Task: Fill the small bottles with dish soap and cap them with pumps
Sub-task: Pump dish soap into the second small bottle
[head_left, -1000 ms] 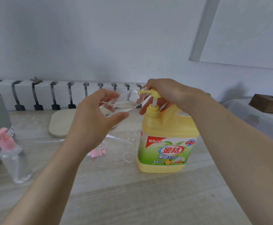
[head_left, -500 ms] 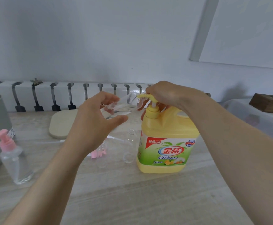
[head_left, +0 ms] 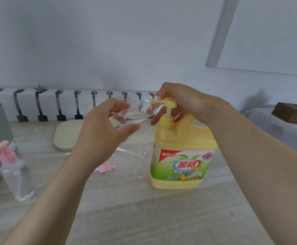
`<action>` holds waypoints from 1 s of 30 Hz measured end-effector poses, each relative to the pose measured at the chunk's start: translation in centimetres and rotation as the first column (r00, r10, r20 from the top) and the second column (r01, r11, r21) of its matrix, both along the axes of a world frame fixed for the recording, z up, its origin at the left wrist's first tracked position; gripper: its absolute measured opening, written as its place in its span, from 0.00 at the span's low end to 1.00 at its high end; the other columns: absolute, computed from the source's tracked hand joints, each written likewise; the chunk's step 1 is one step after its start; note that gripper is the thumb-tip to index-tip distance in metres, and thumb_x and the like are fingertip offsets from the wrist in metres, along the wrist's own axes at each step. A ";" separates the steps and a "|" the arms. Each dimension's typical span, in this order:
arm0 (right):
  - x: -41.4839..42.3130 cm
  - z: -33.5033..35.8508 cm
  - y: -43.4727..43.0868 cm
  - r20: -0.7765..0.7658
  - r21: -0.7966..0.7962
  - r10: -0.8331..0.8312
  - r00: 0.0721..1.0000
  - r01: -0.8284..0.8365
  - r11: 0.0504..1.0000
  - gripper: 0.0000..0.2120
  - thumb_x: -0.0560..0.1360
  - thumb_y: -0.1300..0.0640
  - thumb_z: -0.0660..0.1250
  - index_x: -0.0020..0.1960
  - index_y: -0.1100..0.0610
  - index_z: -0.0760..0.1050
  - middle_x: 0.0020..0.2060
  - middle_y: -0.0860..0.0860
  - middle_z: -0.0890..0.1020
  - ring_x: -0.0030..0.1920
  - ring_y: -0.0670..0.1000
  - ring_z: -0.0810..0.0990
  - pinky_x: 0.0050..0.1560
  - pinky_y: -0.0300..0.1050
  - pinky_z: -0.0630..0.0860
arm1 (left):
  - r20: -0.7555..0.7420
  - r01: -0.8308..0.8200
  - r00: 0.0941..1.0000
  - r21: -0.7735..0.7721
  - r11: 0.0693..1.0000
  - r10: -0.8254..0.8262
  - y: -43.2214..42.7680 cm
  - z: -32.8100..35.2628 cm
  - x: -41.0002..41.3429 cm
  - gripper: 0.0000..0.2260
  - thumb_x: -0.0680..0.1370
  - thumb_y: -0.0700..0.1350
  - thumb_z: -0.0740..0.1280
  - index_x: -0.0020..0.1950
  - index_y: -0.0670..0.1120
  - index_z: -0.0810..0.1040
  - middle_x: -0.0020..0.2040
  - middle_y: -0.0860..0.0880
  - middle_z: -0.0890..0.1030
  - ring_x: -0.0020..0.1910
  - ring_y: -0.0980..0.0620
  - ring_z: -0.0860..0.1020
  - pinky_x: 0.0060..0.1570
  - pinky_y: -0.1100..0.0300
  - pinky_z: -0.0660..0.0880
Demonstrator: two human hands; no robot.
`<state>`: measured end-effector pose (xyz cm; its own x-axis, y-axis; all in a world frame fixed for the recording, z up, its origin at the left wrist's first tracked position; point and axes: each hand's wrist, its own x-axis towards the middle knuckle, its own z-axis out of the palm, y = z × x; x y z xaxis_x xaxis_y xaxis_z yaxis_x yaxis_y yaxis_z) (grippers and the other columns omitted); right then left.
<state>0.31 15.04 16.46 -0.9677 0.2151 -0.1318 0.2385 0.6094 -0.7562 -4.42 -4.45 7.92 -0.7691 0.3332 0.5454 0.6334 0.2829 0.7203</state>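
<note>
Left hand (head_left: pixel 101 137) grips tilted clear small bottle (head_left: pixel 133 114), mouth at soap jug (head_left: pixel 181 156) spout; right hand (head_left: pixel 183 101) curled over yellow pump head (head_left: pixel 169 103).

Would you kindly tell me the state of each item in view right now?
Held bottle: uncapped, tilted, mouth at the nozzle, some liquid inside, gripped by left hand.
Jug pump: stem showing, right hand curled over it.
Soap jug: upright on the table.
Pink-pump bottle: capped, upright.
Bottle beside jug: uncapped, upright.
</note>
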 end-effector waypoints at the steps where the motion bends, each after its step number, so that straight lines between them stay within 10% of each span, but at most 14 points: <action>1: 0.0 0.1 0.1 -0.015 -0.020 -0.009 1.000 0.009 1.000 0.23 0.72 0.43 0.57 0.53 0.57 0.82 0.45 0.60 0.85 0.45 0.58 0.81 0.59 0.54 0.76 | 0.000 0.000 1.000 0.003 1.000 0.000 0.0 0.0 0.0 0.20 0.68 0.51 0.77 0.58 0.55 0.77 0.49 0.61 0.80 0.49 0.75 0.73 0.41 0.85 0.63; 19: 0.4 0.1 -1.1 -0.049 0.150 -0.090 0.995 0.096 0.984 0.22 0.80 0.52 0.53 0.58 0.68 0.77 0.51 0.62 0.83 0.55 0.60 0.80 0.63 0.53 0.73 | 0.006 0.005 1.000 0.043 0.999 -0.005 -0.1 0.3 0.4 0.18 0.68 0.50 0.78 0.56 0.55 0.79 0.50 0.65 0.78 0.46 0.75 0.73 0.39 0.82 0.65; 24: 0.1 0.2 -1.5 -0.047 0.224 -0.139 0.989 0.146 0.964 0.15 0.81 0.59 0.52 0.36 0.59 0.65 0.42 0.63 0.81 0.33 0.51 0.69 0.34 0.38 0.68 | 0.013 0.003 1.000 0.017 1.000 -0.004 -0.1 0.2 0.2 0.19 0.68 0.50 0.78 0.56 0.56 0.78 0.50 0.65 0.79 0.49 0.77 0.71 0.39 0.81 0.66; 30: -0.3 0.2 -1.6 -0.021 0.170 -0.197 0.980 0.198 0.965 0.18 0.81 0.65 0.52 0.33 0.58 0.62 0.32 0.51 0.69 0.31 0.47 0.64 0.23 0.30 0.67 | 0.008 -0.015 1.000 -0.038 0.999 0.015 -0.2 0.1 0.0 0.19 0.68 0.53 0.77 0.57 0.57 0.78 0.50 0.65 0.78 0.51 0.72 0.72 0.43 0.72 0.64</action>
